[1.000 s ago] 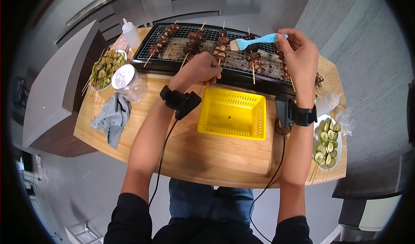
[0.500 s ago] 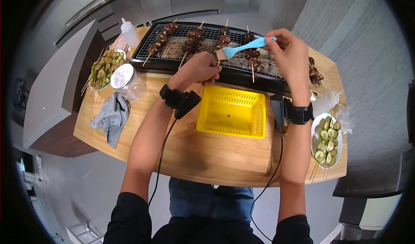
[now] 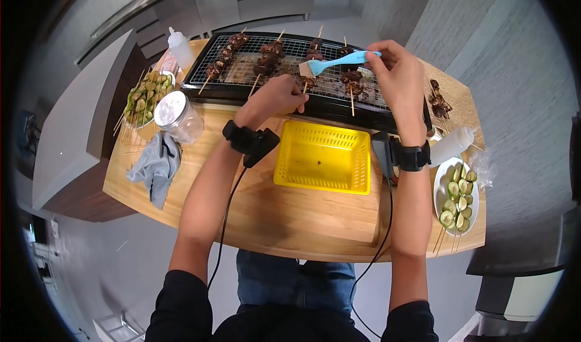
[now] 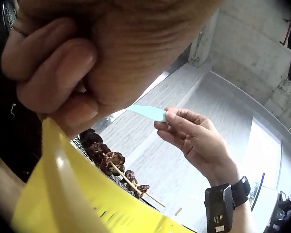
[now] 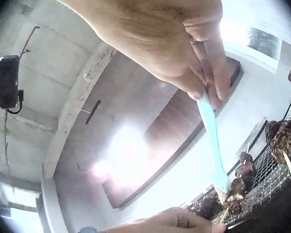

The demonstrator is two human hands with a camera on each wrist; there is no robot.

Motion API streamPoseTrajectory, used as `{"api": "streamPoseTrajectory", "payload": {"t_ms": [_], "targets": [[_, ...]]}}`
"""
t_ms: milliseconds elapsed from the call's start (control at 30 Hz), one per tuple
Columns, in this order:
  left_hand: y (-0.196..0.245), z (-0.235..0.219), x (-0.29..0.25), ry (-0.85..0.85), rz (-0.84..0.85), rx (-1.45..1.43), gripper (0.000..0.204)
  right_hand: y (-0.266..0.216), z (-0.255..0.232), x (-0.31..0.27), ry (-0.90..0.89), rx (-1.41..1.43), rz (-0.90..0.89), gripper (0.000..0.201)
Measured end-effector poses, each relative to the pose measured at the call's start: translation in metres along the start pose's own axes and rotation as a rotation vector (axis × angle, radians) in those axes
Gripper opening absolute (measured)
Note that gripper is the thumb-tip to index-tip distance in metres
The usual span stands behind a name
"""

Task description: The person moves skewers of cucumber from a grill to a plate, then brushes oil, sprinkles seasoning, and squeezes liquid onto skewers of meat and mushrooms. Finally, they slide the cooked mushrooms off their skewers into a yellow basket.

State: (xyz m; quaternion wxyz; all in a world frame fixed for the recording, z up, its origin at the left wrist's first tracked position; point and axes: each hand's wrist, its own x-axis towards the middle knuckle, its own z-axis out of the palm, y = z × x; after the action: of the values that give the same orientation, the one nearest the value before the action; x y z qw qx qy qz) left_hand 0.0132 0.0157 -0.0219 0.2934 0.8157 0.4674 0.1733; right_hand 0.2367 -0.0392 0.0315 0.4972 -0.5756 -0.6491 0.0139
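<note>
On a black grill (image 3: 375, 117), a meat skewer (image 3: 314, 54) lies near the middle of the wire grate. My left hand (image 3: 272, 100) pinches the near end of its stick, fingers curled at the grill's front edge. From the right, my right hand (image 3: 400, 85) holds a light-blue basting brush (image 3: 345, 59) by the end of its handle. The bristles (image 5: 222, 196) are at that skewer's meat in the right wrist view. To the right lies another meat skewer (image 3: 352, 83), and two more lie left of the left hand.
A yellow basket (image 3: 321, 187) stands before the grill. Left are a white-lidded jar (image 3: 187, 126), a grey cloth (image 3: 156, 169), a squeeze bottle (image 3: 180, 46) and vegetable skewers (image 3: 148, 97). Right are another bottle (image 3: 451, 145), a plate (image 3: 440, 187) of sliced-vegetable skewers and a meat skewer (image 3: 439, 101).
My right hand has moved left, carrying the brush from beside the skewer on the right to the middle one. The left hand stays at the middle skewer's stick.
</note>
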Motion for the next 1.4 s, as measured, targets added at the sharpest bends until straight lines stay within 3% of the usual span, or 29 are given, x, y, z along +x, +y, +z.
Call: {"api": "streamPoseTrajectory", "payload": {"t_ms": [333,567,933,1067,1267,1400], "targets": [[-0.003,0.001,0.000,0.006,0.027,-0.013,0.029,0.003,-0.007,0.004,0.115,0.183,-0.024,0.014],[-0.003,0.002,0.001,0.024,0.022,-0.024,0.028,0.005,-0.006,0.002,0.082,-0.053,-0.054,0.014],[-0.005,0.003,0.001,0.010,0.017,-0.018,0.031,-0.003,0.010,0.000,0.096,0.233,-0.029,0.012],[-0.005,0.003,0.002,0.021,0.028,-0.016,0.031,0.001,0.003,0.000,0.061,0.085,-0.001,0.012],[-0.009,0.005,0.003,0.017,0.040,-0.016,0.031,0.008,0.000,0.004,0.148,0.115,-0.015,0.012],[-0.006,0.004,0.002,0.005,0.010,-0.010,0.032,0.013,0.010,0.001,0.110,0.195,-0.002,0.012]]}}
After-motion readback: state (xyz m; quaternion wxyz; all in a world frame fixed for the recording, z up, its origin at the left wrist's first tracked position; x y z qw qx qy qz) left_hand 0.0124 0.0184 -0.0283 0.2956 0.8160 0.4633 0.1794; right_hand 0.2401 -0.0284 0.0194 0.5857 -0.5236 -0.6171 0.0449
